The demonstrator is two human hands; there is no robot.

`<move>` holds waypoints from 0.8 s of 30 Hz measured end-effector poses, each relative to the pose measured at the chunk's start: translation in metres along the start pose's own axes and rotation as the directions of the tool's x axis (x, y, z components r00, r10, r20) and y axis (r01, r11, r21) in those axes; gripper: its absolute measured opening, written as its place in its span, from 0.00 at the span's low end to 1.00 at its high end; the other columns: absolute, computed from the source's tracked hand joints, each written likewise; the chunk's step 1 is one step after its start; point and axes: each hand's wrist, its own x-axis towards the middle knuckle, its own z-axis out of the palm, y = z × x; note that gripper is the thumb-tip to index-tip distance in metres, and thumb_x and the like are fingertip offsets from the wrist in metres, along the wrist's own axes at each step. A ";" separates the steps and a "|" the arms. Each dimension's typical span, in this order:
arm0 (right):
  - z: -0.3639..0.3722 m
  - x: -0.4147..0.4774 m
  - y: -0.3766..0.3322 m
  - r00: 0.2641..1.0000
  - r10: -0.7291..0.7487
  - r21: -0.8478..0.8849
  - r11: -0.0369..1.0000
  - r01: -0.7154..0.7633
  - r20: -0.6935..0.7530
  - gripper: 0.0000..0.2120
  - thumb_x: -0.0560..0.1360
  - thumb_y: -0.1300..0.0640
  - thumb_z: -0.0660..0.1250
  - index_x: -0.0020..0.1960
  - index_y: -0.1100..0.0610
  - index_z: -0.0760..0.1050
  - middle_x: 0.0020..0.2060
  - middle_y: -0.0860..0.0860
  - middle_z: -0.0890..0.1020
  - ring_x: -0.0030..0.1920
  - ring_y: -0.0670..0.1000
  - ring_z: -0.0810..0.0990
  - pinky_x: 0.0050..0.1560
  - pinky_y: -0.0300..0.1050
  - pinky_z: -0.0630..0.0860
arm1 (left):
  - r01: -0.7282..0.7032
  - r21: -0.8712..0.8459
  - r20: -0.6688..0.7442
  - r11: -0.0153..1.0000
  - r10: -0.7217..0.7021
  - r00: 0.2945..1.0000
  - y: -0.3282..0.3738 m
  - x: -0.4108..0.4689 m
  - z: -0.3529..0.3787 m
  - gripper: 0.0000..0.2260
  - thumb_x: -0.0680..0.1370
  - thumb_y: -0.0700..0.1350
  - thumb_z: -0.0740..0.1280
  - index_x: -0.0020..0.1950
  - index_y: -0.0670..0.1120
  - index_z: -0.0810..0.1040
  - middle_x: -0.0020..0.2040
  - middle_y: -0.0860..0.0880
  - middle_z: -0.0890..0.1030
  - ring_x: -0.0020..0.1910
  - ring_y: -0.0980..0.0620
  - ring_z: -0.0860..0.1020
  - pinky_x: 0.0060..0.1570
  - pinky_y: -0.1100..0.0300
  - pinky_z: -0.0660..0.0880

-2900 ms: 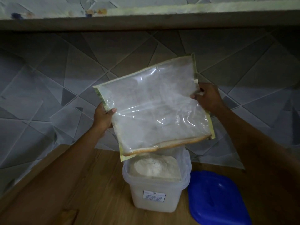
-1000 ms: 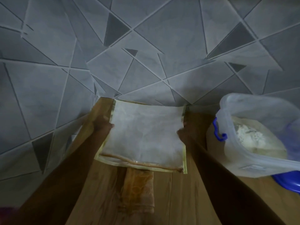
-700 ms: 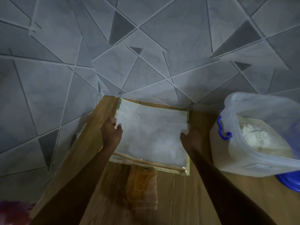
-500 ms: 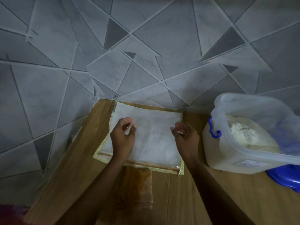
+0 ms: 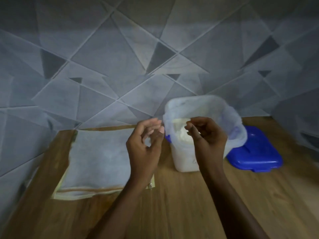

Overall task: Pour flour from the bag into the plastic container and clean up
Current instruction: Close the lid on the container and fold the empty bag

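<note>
1. There is one view, from a camera worn on the person's head, looking forward and down.
2. It faces a tiled wall (image 5: 120,57) that fills the far, upper half; the wooden counter (image 5: 189,204) fills the near, lower half.
3. The view is close: both forearms enter from the near edge, and the left hand (image 5: 145,145) and right hand (image 5: 207,138) sit at mid-frame.
4. Wide-angle bending curves the counter's left edge; the picture is dim and slightly blurred.

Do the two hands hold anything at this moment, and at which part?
Nothing. The left hand and right hand hover empty, fingers loosely curled.
</note>
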 end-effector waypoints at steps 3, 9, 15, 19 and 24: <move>-0.052 0.021 0.001 0.997 -0.004 0.023 1.000 0.005 -0.073 0.04 0.76 0.65 0.72 0.50 0.59 0.81 0.43 0.55 0.85 0.47 0.56 0.85 0.50 0.60 0.82 | -0.009 -0.035 0.064 0.999 0.011 0.998 0.010 -0.016 0.055 0.10 0.76 0.36 0.72 0.57 0.42 0.80 0.54 0.48 0.84 0.55 0.48 0.82 0.57 0.53 0.80; -0.173 0.073 0.019 0.996 -0.015 -0.007 1.000 0.014 -0.090 0.05 0.76 0.65 0.71 0.49 0.57 0.81 0.41 0.52 0.85 0.45 0.55 0.85 0.47 0.52 0.83 | -0.034 -0.036 0.068 0.999 0.037 0.997 0.021 -0.053 0.173 0.09 0.77 0.35 0.71 0.56 0.42 0.80 0.54 0.48 0.84 0.55 0.47 0.82 0.57 0.53 0.79; -0.277 0.122 0.096 0.991 0.097 -0.122 0.987 -0.108 -0.089 0.03 0.75 0.61 0.72 0.46 0.54 0.81 0.39 0.52 0.85 0.43 0.56 0.84 0.47 0.58 0.82 | 0.078 -0.042 0.095 0.996 -0.074 0.993 0.011 -0.089 0.282 0.08 0.77 0.33 0.69 0.54 0.43 0.80 0.50 0.49 0.85 0.52 0.51 0.83 0.54 0.60 0.79; -0.321 0.139 0.141 0.982 0.182 -0.224 0.956 -0.189 -0.052 0.02 0.75 0.60 0.73 0.47 0.54 0.81 0.41 0.48 0.85 0.44 0.49 0.84 0.47 0.49 0.82 | 0.224 0.004 0.166 0.975 -0.222 0.961 -0.031 -0.109 0.335 0.06 0.77 0.35 0.69 0.53 0.41 0.80 0.50 0.48 0.85 0.52 0.52 0.84 0.54 0.62 0.79; -0.360 0.151 0.198 0.923 0.384 -0.407 0.841 -0.358 -0.018 0.04 0.74 0.63 0.71 0.48 0.58 0.81 0.45 0.53 0.85 0.50 0.53 0.84 0.54 0.48 0.80 | 0.394 0.379 0.173 0.837 -0.482 0.859 -0.121 -0.132 0.374 0.15 0.75 0.42 0.73 0.61 0.41 0.78 0.57 0.46 0.82 0.59 0.48 0.81 0.57 0.57 0.78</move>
